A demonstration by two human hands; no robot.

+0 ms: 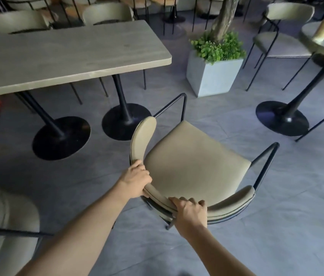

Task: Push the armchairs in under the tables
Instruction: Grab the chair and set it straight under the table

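A beige armchair point(193, 162) with a curved backrest and thin black metal legs stands on the floor in the middle of the head view, its seat facing up and to the right. My left hand point(136, 181) is shut on the left part of its backrest. My right hand point(190, 214) grips the backrest's lower middle. The long grey rectangular table point(67, 54) stands to the upper left on two black pedestal bases; the armchair is apart from it, near its right end.
A grey planter point(213, 75) with a green plant and tree trunk stands behind the armchair. A round table point(320, 46) on a black pedestal and another armchair point(282, 40) are at upper right. A further armchair point(3, 226) sits at lower left. More armchairs line the long table's far side.
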